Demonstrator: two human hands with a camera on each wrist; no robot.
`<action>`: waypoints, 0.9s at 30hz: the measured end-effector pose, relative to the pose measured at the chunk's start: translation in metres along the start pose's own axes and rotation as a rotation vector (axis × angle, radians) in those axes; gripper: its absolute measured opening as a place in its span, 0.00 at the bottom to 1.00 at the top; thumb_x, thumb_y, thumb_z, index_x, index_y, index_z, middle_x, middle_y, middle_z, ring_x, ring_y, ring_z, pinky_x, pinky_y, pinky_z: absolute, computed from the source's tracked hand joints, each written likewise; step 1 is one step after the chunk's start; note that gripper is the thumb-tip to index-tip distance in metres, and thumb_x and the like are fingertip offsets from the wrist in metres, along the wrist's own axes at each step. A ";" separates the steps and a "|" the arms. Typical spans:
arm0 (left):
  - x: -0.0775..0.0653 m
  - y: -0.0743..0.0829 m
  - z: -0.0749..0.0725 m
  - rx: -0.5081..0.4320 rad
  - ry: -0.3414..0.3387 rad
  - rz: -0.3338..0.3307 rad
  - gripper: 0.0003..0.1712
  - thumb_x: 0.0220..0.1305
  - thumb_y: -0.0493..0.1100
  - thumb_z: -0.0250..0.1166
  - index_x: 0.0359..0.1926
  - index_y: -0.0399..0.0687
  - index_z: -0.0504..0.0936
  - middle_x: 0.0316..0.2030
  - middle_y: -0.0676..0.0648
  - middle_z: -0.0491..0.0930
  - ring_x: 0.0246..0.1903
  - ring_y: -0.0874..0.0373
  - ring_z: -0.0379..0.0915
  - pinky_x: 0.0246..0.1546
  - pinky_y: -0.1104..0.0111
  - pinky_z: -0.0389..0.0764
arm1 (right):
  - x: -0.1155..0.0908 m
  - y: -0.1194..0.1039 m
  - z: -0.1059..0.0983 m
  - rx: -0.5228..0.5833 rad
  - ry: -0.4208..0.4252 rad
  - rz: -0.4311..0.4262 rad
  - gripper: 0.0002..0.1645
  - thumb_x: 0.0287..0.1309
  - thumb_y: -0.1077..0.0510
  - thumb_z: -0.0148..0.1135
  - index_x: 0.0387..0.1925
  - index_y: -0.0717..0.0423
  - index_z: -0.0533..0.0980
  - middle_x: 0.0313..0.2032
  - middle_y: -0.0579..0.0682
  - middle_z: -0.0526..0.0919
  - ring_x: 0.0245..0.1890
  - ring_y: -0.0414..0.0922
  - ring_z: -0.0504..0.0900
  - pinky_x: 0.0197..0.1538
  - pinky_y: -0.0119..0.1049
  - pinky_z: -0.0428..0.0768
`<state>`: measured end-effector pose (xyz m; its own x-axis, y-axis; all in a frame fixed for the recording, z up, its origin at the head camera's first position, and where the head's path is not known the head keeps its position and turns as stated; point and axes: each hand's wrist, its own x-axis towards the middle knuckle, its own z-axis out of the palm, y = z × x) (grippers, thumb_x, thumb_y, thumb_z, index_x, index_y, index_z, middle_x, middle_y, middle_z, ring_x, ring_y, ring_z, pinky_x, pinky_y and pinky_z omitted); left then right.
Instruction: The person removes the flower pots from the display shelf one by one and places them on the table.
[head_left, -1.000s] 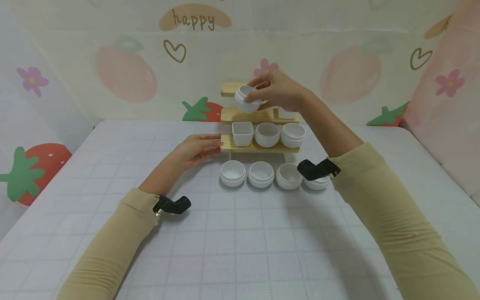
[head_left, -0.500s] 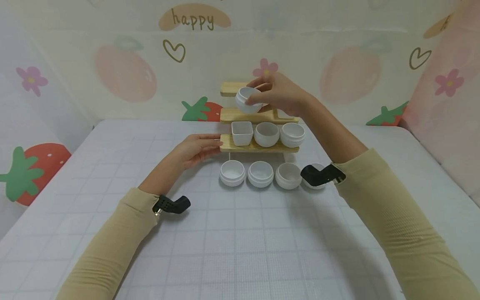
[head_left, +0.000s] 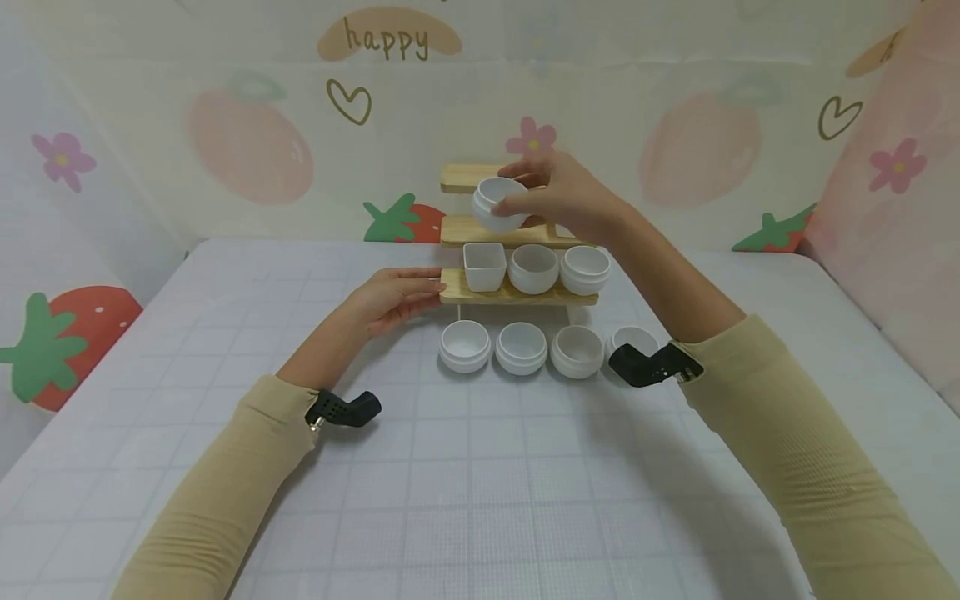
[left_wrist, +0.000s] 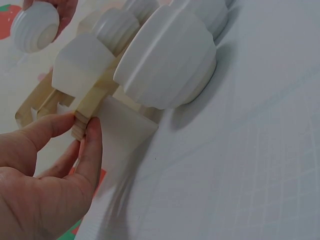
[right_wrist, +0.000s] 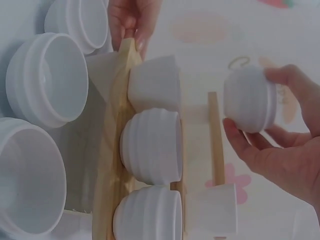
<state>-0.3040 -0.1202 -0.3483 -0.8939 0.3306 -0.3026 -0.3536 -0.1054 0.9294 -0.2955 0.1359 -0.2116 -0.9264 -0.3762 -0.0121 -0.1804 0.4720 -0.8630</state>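
White pot (head_left: 492, 210) pinched by right hand (head_left: 573, 193)
Left hand (head_left: 397, 300) pinches wooden stand (head_left: 517, 297); a slack right grip could drop the pot

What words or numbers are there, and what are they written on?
"happy": on the orange patch on the back wall.
Another orange patch, far right: cut off, unreadable.
Beside the held pot, right wrist view: writing too blurred.
Other white pots: no lettering visible.
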 end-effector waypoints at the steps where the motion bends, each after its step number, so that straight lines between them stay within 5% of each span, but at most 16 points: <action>1: 0.000 0.000 0.000 -0.001 0.001 -0.001 0.32 0.79 0.29 0.57 0.79 0.30 0.61 0.75 0.32 0.64 0.37 0.66 0.85 0.50 0.75 0.88 | -0.001 0.001 0.000 0.003 0.004 -0.002 0.37 0.66 0.60 0.68 0.74 0.62 0.70 0.69 0.58 0.76 0.59 0.50 0.79 0.64 0.44 0.84; 20: 0.000 -0.001 0.001 -0.014 0.005 -0.011 0.32 0.79 0.30 0.57 0.79 0.31 0.62 0.75 0.33 0.65 0.37 0.65 0.85 0.58 0.71 0.84 | -0.017 0.015 0.006 0.103 0.080 -0.032 0.29 0.64 0.62 0.73 0.65 0.63 0.77 0.58 0.55 0.83 0.48 0.46 0.85 0.51 0.34 0.89; 27: -0.001 -0.001 0.002 -0.020 0.000 0.006 0.31 0.79 0.29 0.56 0.78 0.29 0.61 0.72 0.33 0.66 0.37 0.65 0.85 0.48 0.76 0.88 | -0.023 0.018 0.010 0.092 0.098 -0.019 0.31 0.63 0.60 0.74 0.66 0.61 0.77 0.58 0.54 0.83 0.50 0.47 0.84 0.51 0.34 0.87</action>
<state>-0.3023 -0.1189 -0.3490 -0.8962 0.3297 -0.2967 -0.3534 -0.1267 0.9268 -0.2744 0.1446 -0.2323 -0.9518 -0.3026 0.0504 -0.1714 0.3884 -0.9054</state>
